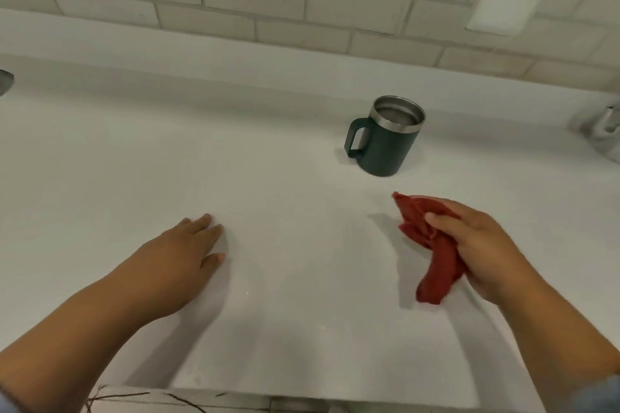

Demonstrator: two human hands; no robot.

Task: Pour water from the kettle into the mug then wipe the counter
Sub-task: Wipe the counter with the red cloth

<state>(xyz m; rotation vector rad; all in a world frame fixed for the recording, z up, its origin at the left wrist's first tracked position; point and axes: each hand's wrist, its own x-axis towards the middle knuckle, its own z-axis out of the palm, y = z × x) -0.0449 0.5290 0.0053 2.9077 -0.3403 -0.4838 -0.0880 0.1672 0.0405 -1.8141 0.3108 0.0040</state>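
Mug (385, 137) stands beyond right grip (483, 251) clutching red cloth (432, 255).

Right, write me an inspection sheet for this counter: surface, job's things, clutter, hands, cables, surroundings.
Surface: white counter, no spill visible.
Job's things: dark green mug upright, handle leftward, clear of both hands; red cloth bunched; pale object cut off at right edge, possibly the kettle, cannot tell.
Clutter: grey object cut off at left edge.
Hands: left hand flat on the counter, empty; right hand grips the cloth.
Cables: nothing seen.
Surroundings: tiled wall, white wall plate.
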